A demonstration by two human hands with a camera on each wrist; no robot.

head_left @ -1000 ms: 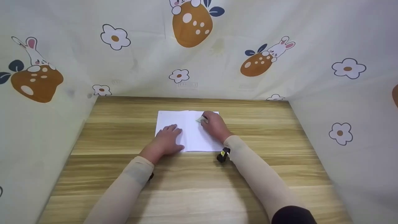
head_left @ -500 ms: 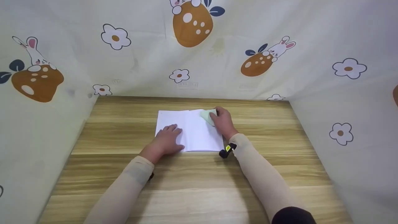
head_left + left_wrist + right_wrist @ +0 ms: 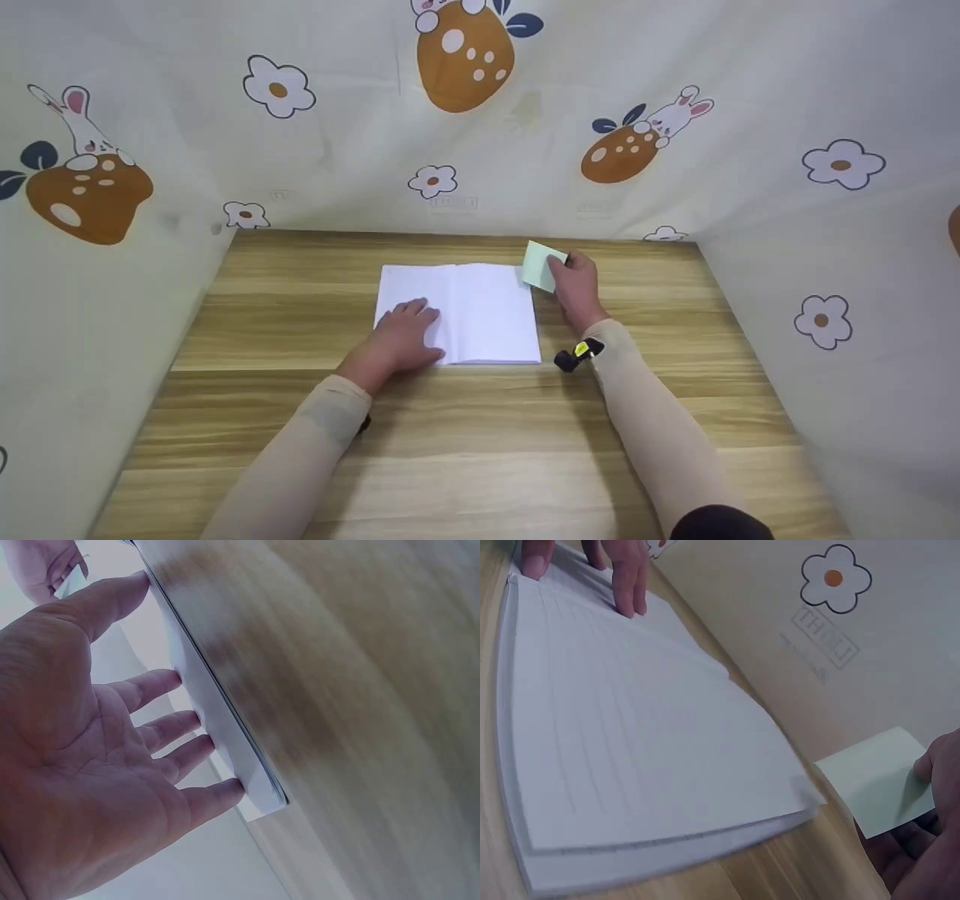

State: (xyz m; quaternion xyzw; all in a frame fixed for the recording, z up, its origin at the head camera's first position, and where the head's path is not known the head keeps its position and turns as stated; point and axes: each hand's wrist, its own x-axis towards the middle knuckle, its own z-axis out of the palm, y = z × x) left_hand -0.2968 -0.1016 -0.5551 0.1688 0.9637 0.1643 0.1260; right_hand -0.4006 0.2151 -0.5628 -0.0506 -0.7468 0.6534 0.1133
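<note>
An open notebook (image 3: 495, 319) with white pages lies flat on the table. My left hand (image 3: 403, 336) presses on its left page with spread, nearly straight fingers, the thumb by the lower edge near the fold. In the left wrist view the fingertips (image 3: 187, 720) touch the paper. Beyond the notebook's upper right corner, my right hand (image 3: 579, 289) pinches a pale green sticky note (image 3: 541, 266) between thumb and fingers. The right wrist view shows the sticky note (image 3: 881, 784) held off the page, its thumb on the face. The right page bears faint lines.
The wood-grain table (image 3: 480, 450) reaches back to a cloth wall (image 3: 360, 150) printed with flowers, rabbits and orange fruit shapes. Similar cloth stands on both sides. A small black device (image 3: 577, 356) is strapped at the right wrist.
My right hand has lifted the sticky note off the right page and carried it right, past the notebook's corner. More of the note now shows. The left hand has stayed in place.
</note>
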